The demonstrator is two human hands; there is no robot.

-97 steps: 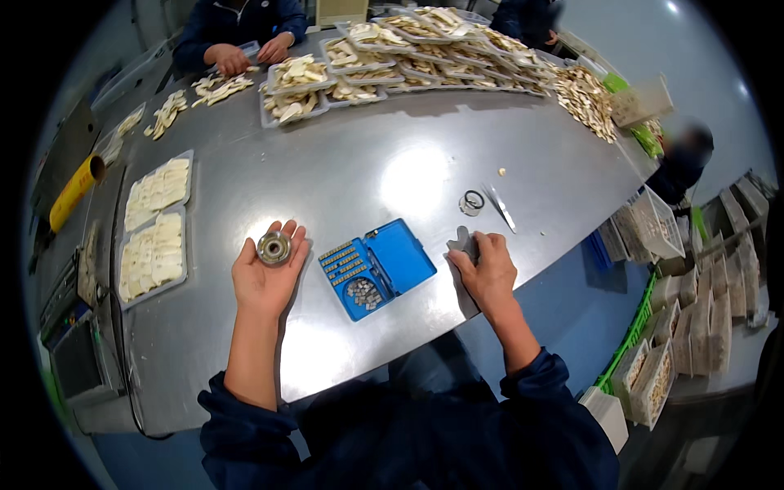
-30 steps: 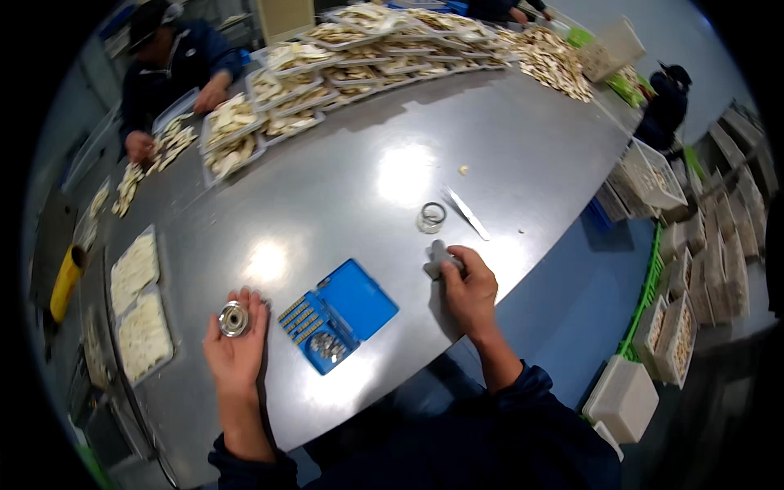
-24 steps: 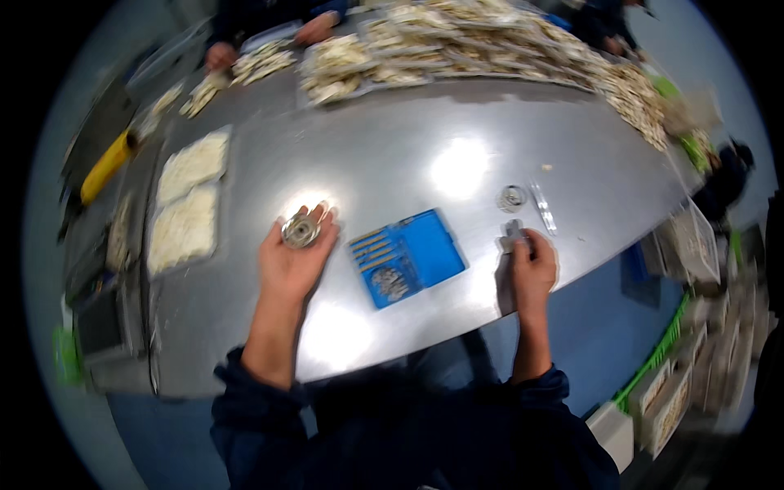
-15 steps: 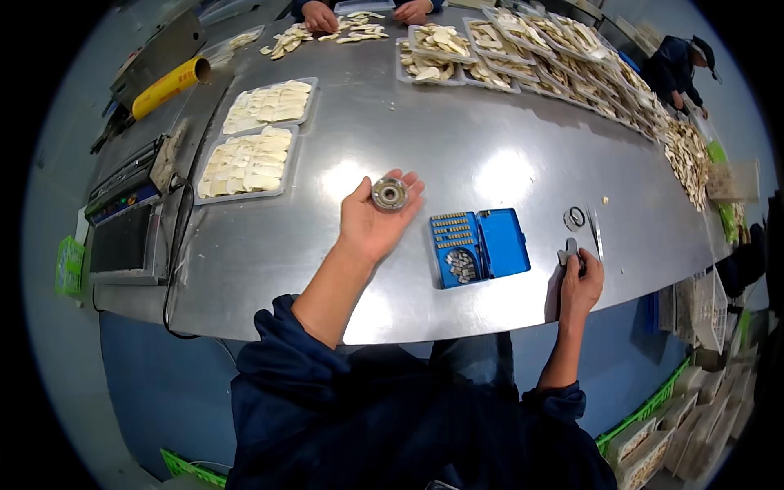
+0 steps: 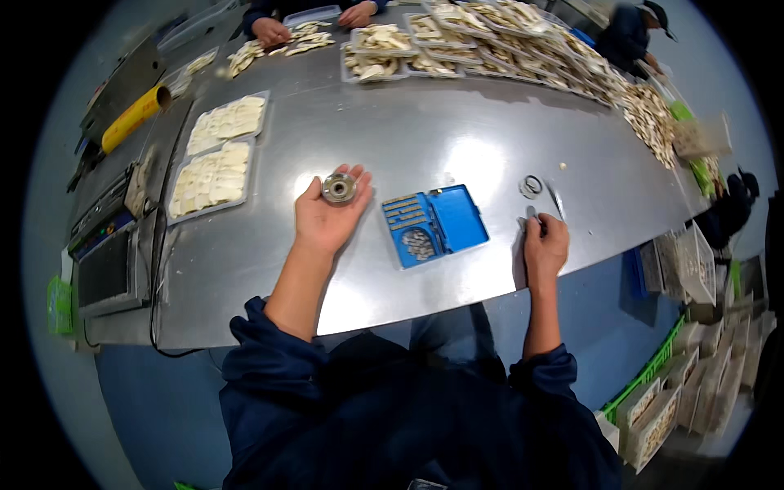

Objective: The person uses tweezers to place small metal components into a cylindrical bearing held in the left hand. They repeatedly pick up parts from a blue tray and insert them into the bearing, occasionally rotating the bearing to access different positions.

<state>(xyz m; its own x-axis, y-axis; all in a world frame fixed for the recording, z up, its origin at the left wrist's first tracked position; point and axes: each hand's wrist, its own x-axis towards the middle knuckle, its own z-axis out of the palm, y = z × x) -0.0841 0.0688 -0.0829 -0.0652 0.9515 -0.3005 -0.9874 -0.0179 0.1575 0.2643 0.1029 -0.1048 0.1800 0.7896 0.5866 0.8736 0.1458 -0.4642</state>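
Note:
My left hand [image 5: 325, 220] is held palm up above the table, fingers stretched, with a thick round metal part [image 5: 339, 189], like a ball bearing with a dark centre hole, resting on it. On the right, my right hand [image 5: 546, 247] is closed at the table, thumb and fingers around a small grey metal piece [image 5: 532, 214], mostly hidden. Just beyond it lie a metal ring [image 5: 529, 189] with a dark band and slim tweezers [image 5: 556, 198]. Between my hands a blue case [image 5: 461, 219] stands with its lid back, showing rows of small brass-coloured pieces and a round well of grey metal pieces.
Two trays of pale slices [image 5: 212, 175] stand at the left, near a flat device [image 5: 110, 278] with a cable. Stacked trays of slices [image 5: 490, 49] and a loose heap [image 5: 649, 118] line the far right. Across the table a person's hands [image 5: 272, 32] sort slices.
The whole view has shifted, so the table and its things appear further left. My right hand has turned and closed more over the grey piece. The round part stays on my left palm.

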